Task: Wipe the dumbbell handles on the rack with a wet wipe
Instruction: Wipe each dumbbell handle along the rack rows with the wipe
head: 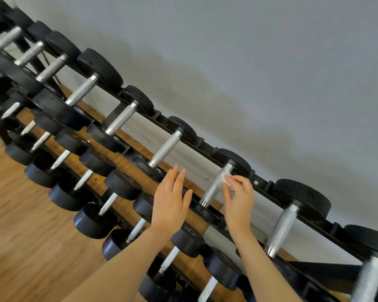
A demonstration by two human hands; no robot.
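Note:
A black dumbbell rack [262, 184] runs diagonally from upper left to lower right, holding several black dumbbells with silver knurled handles on its tiers. My right hand [238, 199] pinches a small white wet wipe [227, 180] and holds it against the upper part of one top-tier dumbbell handle [214, 188]. My left hand [170, 201] hovers flat with straight fingers over the front rail, left of that handle, holding nothing. Neighbouring handles lie to the left [165, 149] and to the right [282, 229].
A grey wall [249, 62] stands right behind the rack. Wooden floor [20, 236] shows at the lower left. Lower tiers hold smaller dumbbells [92, 219] close under my forearms.

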